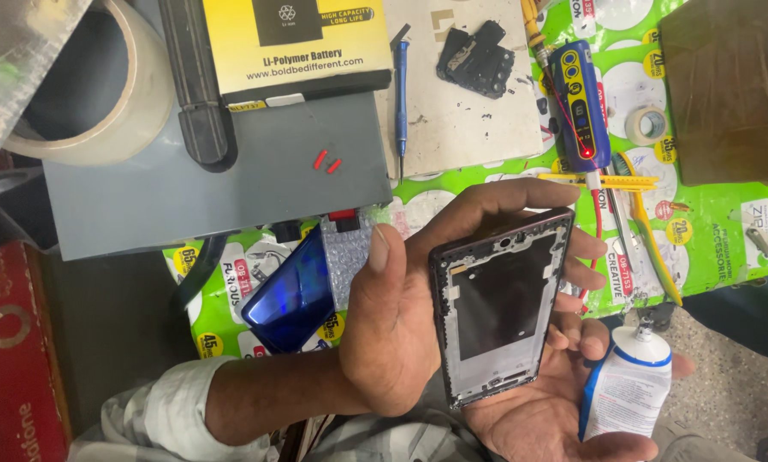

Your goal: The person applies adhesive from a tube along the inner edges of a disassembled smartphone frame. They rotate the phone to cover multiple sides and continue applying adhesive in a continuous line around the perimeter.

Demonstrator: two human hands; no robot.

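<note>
My left hand (392, 325) reaches in from the lower left and grips a bare phone frame (497, 316). Its thumb lies along the frame's left edge and its fingers curl over the top edge. The frame is dark, with a black inner plate and no screen or back on it. My right hand (529, 419) lies palm up under the frame's lower end and also holds a white and blue glue tube (628, 389) with a black nozzle. A shiny blue phone back cover (291, 295) lies on the green mat just left of my left hand.
A grey box (213, 180) carries a yellow and black battery box (294, 43), beside a large tape roll (101, 94). Behind it lie a blue screwdriver (401, 85), black phone parts (478, 58), a blue tool with a red light (579, 103), yellow tweezers (602, 180), a small tape roll (646, 126) and brown cardboard (726, 85).
</note>
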